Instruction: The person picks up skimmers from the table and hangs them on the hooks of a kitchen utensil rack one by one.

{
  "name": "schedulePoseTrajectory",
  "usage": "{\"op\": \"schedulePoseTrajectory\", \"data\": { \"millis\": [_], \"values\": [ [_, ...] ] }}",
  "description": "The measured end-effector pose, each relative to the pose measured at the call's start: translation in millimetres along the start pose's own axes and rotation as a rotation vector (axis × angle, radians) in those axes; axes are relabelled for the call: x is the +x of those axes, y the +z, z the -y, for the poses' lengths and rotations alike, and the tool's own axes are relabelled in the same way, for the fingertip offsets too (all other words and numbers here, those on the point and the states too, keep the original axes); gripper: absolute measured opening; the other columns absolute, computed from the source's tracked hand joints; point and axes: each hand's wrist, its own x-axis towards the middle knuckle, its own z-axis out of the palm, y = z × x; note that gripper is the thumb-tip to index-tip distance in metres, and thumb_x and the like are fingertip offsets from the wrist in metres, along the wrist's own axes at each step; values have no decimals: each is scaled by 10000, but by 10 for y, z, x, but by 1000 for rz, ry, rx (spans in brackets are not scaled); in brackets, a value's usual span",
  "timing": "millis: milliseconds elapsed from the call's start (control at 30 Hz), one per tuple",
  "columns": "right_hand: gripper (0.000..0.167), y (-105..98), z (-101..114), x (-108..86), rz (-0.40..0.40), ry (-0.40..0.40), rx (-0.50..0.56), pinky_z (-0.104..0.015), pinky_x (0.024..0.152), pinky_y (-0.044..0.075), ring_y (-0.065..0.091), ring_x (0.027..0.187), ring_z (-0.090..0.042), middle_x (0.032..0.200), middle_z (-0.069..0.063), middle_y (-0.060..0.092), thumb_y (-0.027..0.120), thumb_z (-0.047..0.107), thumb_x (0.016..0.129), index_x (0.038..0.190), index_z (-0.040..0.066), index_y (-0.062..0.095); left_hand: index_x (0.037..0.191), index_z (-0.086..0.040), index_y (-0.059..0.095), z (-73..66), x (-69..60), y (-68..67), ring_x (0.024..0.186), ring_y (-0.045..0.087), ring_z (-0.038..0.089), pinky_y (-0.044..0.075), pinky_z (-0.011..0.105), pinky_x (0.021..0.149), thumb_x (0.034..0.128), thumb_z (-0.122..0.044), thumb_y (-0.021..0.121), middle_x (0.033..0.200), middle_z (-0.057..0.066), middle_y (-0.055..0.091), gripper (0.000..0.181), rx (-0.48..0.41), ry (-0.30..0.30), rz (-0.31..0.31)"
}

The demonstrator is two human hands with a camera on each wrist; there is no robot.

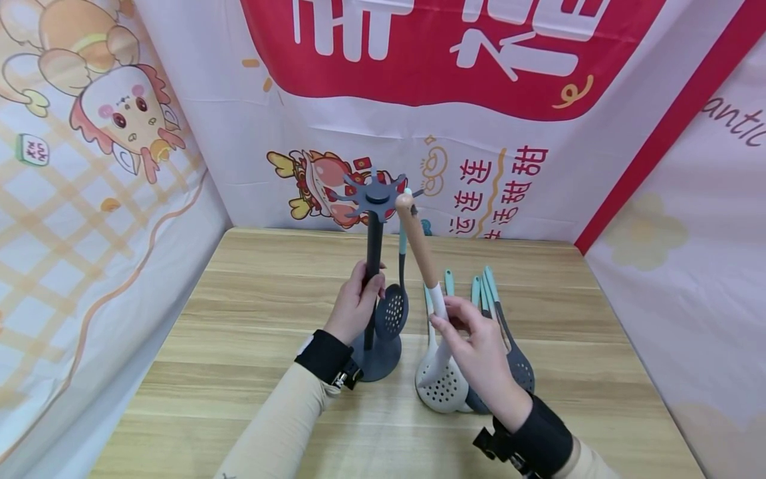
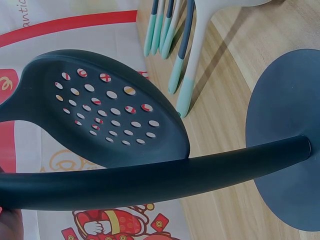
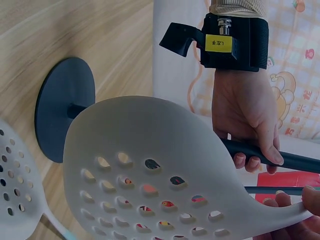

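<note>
My left hand [image 1: 357,303] grips the dark pole [image 1: 374,246] of a stand with a round base [image 1: 378,359] and a pronged top [image 1: 377,193]. A dark slotted spoon [image 1: 392,311] with a teal handle hangs from the top, its bowl beside the pole. My right hand [image 1: 479,346] pinches the white neck of a utensil with a wooden-coloured handle [image 1: 419,246], handle end up near the prongs. In the right wrist view its pale perforated head [image 3: 150,165] hangs down, large and close, and my left hand [image 3: 245,115] holds the pole behind it.
Several utensils with teal handles lie on the wooden table [image 1: 251,399] right of the stand, among them a pale skimmer [image 1: 444,392] and a dark slotted turner [image 1: 520,369], partly behind my right hand. Printed cloth [image 1: 359,120] hangs behind and at both sides.
</note>
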Motion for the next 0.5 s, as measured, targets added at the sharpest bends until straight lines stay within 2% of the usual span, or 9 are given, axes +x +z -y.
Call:
{"op": "schedulePoseTrajectory", "data": {
  "millis": [400,500],
  "values": [
    [285,106,1,47,23,-4,33,-333,797,592,715,889,-204,1018,-125,752,693,87,921,1194,27,637,1233,-27,489,6,-5,2,814,562,340,434,274,716,1066,-152,421,870,162,561,220,-4,12,-2],
    [284,139,-3,66,25,-11,34,-352,809,595,724,909,-216,1023,-124,754,693,97,923,1195,34,637,1227,-31,492,7,-4,4,810,564,329,430,270,710,1065,-147,423,870,164,562,211,-3,12,-5]
  ]
}}
